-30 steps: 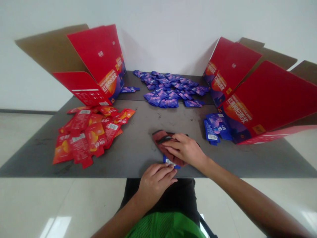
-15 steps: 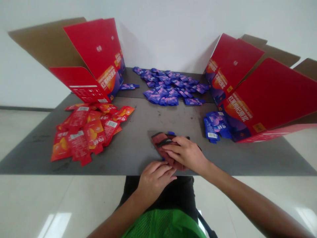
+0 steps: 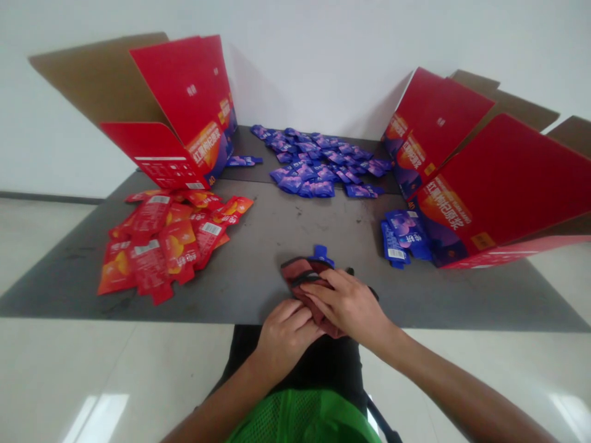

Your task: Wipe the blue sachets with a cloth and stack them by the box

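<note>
A brownish-red cloth [image 3: 298, 271] with black edging is bunched under my right hand [image 3: 353, 304], whose fingers are closed on it at the table's front edge. From beneath the cloth's far side pokes the end of a blue pouch [image 3: 322, 252]; the rest of that pouch is covered. My left hand [image 3: 286, 335] is closed at the near edge, fingertips against the cloth, where the pouch's near end lies hidden. A small black item [image 3: 373, 294] shows partly beside my right hand.
Red-orange pouches [image 3: 166, 240] lie heaped on the left, before an open red carton [image 3: 194, 135]. Many blue-purple pouches [image 3: 318, 163] spread along the back of the grey table [image 3: 268, 234]. At right, several blue pouches [image 3: 401, 234] lie against open red cartons [image 3: 503, 184].
My right hand and the cloth have slid a little toward me, over the table's edge. More of the blue pouch's far end now shows. My left hand has barely moved.
</note>
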Demonstrator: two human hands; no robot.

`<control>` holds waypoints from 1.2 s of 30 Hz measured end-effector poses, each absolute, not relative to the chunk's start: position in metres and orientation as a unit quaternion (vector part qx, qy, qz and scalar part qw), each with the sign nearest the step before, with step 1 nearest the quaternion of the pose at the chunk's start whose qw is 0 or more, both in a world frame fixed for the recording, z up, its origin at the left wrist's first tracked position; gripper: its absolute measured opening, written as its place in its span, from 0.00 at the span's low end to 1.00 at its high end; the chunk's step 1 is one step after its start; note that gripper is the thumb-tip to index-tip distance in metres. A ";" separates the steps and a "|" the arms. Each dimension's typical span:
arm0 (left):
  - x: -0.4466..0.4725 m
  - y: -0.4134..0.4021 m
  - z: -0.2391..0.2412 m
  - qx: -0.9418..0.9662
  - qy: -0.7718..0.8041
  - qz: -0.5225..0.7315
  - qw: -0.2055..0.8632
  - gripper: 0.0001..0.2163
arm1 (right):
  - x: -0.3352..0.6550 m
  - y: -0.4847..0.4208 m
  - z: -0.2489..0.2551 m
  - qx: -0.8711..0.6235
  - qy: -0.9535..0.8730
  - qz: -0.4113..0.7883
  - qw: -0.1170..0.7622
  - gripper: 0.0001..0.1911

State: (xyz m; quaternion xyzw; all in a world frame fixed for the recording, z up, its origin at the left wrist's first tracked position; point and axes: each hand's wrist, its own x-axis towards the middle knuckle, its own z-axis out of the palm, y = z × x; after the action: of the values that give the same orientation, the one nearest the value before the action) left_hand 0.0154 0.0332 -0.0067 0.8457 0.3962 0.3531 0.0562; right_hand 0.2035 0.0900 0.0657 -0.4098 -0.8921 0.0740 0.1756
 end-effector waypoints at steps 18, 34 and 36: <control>0.032 0.077 0.038 0.792 0.489 0.362 0.052 0.14 | 0.274 0.078 0.078 -0.560 -0.709 0.049 0.425 0.14; 0.062 0.108 0.068 0.801 0.598 0.014 0.020 0.12 | 0.300 0.029 0.022 -0.562 -0.629 0.119 0.524 0.13; 0.052 0.116 0.074 0.797 0.603 0.000 0.020 0.13 | 0.302 0.029 0.021 -0.550 -0.634 0.131 0.527 0.13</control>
State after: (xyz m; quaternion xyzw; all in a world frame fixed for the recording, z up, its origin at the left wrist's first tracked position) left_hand 0.0516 0.1158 0.0743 0.7975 0.6030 -0.0001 0.0203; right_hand 0.3022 0.0289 0.0205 -0.5504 -0.6343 0.1313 0.5268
